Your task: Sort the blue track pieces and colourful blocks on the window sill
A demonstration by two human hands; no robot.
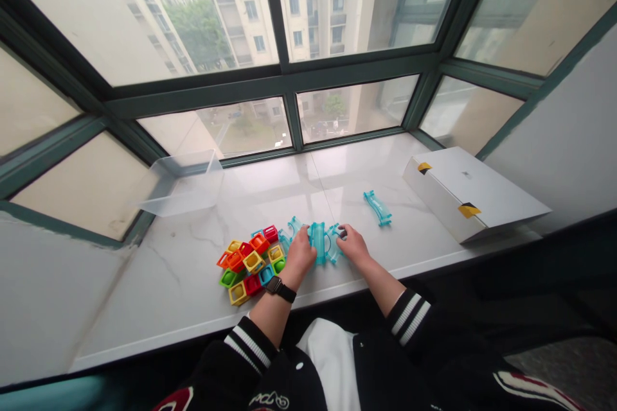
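My left hand [301, 255], with a black watch on its wrist, closes its fingers on the near side of a translucent blue track piece [318, 244]. Against that piece's right side lies a curved translucent blue track piece [332, 245], which my right hand [355, 246] pinches at its right end. Whether the two pieces are joined I cannot tell. More translucent blue pieces [293, 225] lie just beyond my left hand, partly hidden by it. Left of that hand is a pile of coloured toy blocks [253, 261] in red, orange, yellow, green and blue.
A separate translucent blue track piece [378, 208] lies farther right on the white marble sill [193, 282]. At the back left stands a clear plastic bin [186, 199]. A white box [475, 189] with yellow-and-black tabs is at the right. Windows border the sill behind.
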